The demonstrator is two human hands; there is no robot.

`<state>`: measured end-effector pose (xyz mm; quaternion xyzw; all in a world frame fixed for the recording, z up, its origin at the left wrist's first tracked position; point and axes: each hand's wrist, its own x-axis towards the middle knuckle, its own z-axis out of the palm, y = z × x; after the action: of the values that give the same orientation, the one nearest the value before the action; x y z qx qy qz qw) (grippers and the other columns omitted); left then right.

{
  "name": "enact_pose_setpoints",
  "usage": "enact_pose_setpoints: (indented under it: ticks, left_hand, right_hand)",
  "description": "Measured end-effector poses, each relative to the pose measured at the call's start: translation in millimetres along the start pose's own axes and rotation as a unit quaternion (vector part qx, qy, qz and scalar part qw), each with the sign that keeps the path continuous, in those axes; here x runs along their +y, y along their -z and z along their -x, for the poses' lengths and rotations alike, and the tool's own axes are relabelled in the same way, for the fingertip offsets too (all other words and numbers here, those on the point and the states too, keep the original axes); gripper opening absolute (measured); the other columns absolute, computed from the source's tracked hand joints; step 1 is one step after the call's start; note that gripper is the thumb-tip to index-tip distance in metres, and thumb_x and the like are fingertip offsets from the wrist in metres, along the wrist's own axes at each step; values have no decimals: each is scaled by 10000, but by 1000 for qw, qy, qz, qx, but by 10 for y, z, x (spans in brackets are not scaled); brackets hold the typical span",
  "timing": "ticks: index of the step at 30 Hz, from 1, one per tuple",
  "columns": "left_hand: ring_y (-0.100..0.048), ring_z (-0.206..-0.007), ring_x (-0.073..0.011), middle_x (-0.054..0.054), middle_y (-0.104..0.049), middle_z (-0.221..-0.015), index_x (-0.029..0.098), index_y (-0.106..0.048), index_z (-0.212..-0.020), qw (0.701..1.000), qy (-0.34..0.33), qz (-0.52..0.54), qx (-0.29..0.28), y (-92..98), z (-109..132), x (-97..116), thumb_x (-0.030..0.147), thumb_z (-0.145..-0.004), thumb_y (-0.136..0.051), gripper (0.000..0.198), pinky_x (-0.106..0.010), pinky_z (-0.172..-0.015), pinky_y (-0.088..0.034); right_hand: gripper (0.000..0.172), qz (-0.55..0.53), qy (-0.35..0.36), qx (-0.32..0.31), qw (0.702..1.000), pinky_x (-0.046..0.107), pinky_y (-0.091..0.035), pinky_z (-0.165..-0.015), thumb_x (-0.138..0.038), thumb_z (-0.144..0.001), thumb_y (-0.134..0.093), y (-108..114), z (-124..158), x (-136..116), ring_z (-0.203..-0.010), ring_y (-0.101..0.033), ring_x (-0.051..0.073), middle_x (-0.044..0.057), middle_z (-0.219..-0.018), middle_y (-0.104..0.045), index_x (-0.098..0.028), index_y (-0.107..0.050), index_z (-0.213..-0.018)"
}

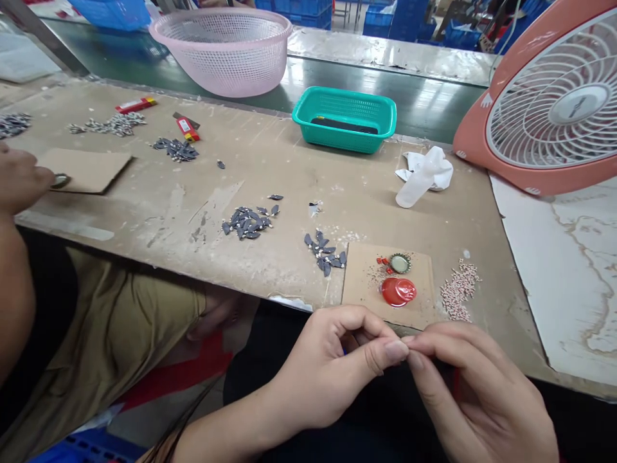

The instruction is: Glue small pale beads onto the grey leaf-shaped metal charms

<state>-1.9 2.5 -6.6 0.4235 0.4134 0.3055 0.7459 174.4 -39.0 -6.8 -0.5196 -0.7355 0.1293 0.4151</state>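
My left hand (332, 366) and my right hand (477, 392) meet fingertip to fingertip just below the table's front edge, both pinched closed on something too small to make out. Right above them lies a small cardboard square (371, 292) with a red cap (398, 291), a crimped bottle cap (400, 262) and tiny red bits. A heap of small pinkish pellets (460, 289) lies to its right. Two piles of small dark grey parts (247, 222) (326, 253) lie to its left.
A person sits at my left, a hand (22, 180) resting on another cardboard piece (91, 168). Further back are more grey parts (176, 149), a green basket (345, 119), a pink mesh bowl (224, 48), a crumpled white glove (424, 173) and a pink fan (549, 103).
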Motion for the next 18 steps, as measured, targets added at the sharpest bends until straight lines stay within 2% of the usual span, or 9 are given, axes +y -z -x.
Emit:
enact_pose_setpoints:
  ticks: [3, 6, 8, 10, 12, 14, 15, 16, 18]
  left_hand:
    - [-431, -581, -113, -4, -564, -608, 141, -731, -755, 998, -20, -53, -9, 62, -2, 32, 536, -841, -790, 408, -239, -542, -344]
    - [-485, -615, -128, -18, -625, -649, 148, -749, -754, 991, -57, -123, -3, 99, 6, 85, 440, -873, -783, 317, -232, -555, -382]
    - [-558, -633, -137, -25, -690, -691, 158, -772, -788, 982, -85, -167, -14, 150, -11, 122, 378, -907, -756, 250, -229, -579, -427]
    - [-627, -645, -142, -21, -734, -722, 174, -779, -814, 964, -143, -226, -8, 274, -66, 156, 315, -939, -719, 198, -229, -606, -468]
    - [-682, -700, -167, -25, -765, -777, 194, -776, -847, 915, -230, -326, 66, 488, -162, 186, 271, -955, -686, 160, -251, -659, -506]
    - [-708, -876, -240, -59, -792, -922, 221, -792, -951, 802, -302, -472, 206, 754, -282, 209, 269, -944, -685, 117, -329, -809, -522]
    - [-700, -973, -293, -80, -792, -986, 229, -801, -988, 754, -310, -527, 240, 884, -342, 218, 291, -937, -687, 140, -376, -861, -517]
    - [-690, -1021, -321, -87, -790, -1037, 234, -804, -1013, 725, -309, -567, 241, 1000, -395, 225, 313, -940, -678, 166, -408, -890, -510]
    - [-679, -1062, -335, -75, -786, -1110, 253, -805, -1045, 694, -293, -620, 218, 1165, -473, 238, 343, -965, -638, 205, -435, -924, -499]
  right_hand:
    - [75, 1, 12, -15, 1000, 222, -577, -640, -157, -913, -672, 13, -66, 10, -745, -704, 131, 9, -832, -712, -225, -695, -932]
    - [112, -20, 10, -54, 998, 201, -575, -649, -142, -915, -662, 43, -104, 16, -760, -702, 115, -3, -852, -711, -233, -690, -973]
    - [86, -29, -8, -65, 997, 200, -554, -628, -159, -920, -656, 57, -112, 19, -741, -684, 111, -15, -831, -696, -242, -673, -934]
    - [78, -27, -55, -46, 997, 204, -518, -602, -195, -937, -646, 65, -111, 35, -720, -654, 107, -24, -814, -672, -246, -651, -879]
    - [90, -23, -115, -13, 993, 209, -483, -589, -230, -955, -643, 71, -105, 73, -710, -617, 105, -28, -815, -646, -249, -640, -867]
    - [80, -22, -159, 9, 987, 216, -462, -598, -259, -969, -643, 80, -100, 130, -717, -589, 104, -28, -829, -628, -252, -647, -890]
    - [78, -23, -173, 12, 985, 220, -451, -596, -274, -974, -644, 86, -100, 160, -717, -578, 104, -29, -833, -620, -253, -650, -898]
    - [82, -22, -182, 13, 983, 224, -439, -590, -287, -979, -641, 92, -103, 189, -714, -567, 103, -29, -837, -614, -254, -652, -905]
    - [94, -15, -191, 9, 981, 232, -421, -583, -294, -991, -629, 104, -117, 235, -705, -552, 100, -30, -838, -604, -253, -652, -910]
